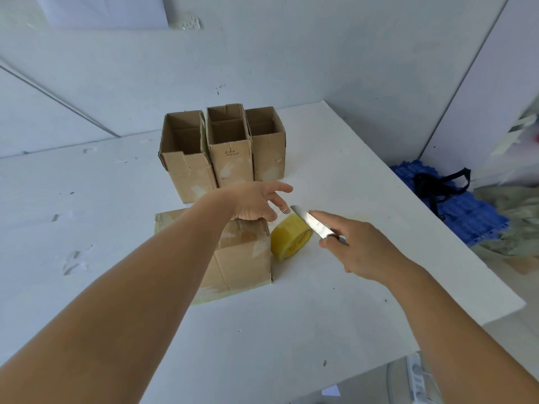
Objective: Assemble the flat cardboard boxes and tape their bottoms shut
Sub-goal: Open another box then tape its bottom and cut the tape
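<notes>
Steel shows between your right hand's (360, 249) fingers: they curl around a knife (313, 223), blade aimed toward 10 o'clock at the gap beside the tape roll (290, 239). I'd judge you hold it so to cut the strip. Your left hand (256, 204) hovers with fingers spread and loosely bent; a thin glint near its fingertips may be a stretched tape strand, but whether you pinch it I cannot tell. Under that hand lies the box (242, 258) in work, on its side, tape glossy across its flaps; the roll stands on edge just beside it at 3 o'clock, within easy reach of the blade. At 12 o'clock, three finished boxes (224, 147) stand upright, side by side, open tops up, on the white table (335, 301).
</notes>
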A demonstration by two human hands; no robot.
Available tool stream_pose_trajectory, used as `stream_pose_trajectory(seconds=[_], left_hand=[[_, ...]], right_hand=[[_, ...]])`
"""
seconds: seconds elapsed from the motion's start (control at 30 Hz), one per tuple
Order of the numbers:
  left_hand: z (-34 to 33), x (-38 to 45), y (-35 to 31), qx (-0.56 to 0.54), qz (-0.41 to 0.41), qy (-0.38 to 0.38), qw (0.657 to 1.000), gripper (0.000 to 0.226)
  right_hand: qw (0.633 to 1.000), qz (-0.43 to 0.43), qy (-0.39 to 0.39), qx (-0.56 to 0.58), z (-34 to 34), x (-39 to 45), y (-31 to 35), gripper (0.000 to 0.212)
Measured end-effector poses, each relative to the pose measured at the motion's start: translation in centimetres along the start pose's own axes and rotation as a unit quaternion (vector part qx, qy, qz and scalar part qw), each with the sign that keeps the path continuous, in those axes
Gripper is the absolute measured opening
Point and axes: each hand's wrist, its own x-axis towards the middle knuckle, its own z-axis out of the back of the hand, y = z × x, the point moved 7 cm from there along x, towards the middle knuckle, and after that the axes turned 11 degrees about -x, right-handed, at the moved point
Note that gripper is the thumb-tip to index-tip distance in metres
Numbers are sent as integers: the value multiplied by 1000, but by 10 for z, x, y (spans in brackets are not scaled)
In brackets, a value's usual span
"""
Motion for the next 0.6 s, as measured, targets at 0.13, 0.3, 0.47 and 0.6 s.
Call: stream_pose_trajectory(seconds=[0.13,0.3,0.47,0.6], left_hand=[[-1,0,2,-10,2,-2,1000,73],[-2,3,2,-13,-1,-1,1000,76],[-1,2,1,-21,-12,0,1000,80],[0,5,3,-15,-10,0,1000,81]], right_hand=[[995,3,31,-98,-10,4,10,49],[992,-2,41,-122,-7,8,21,43],[974,10,136,-179,-34,21,32,54],[984,-25,166,-60,-34,16,17,57]])
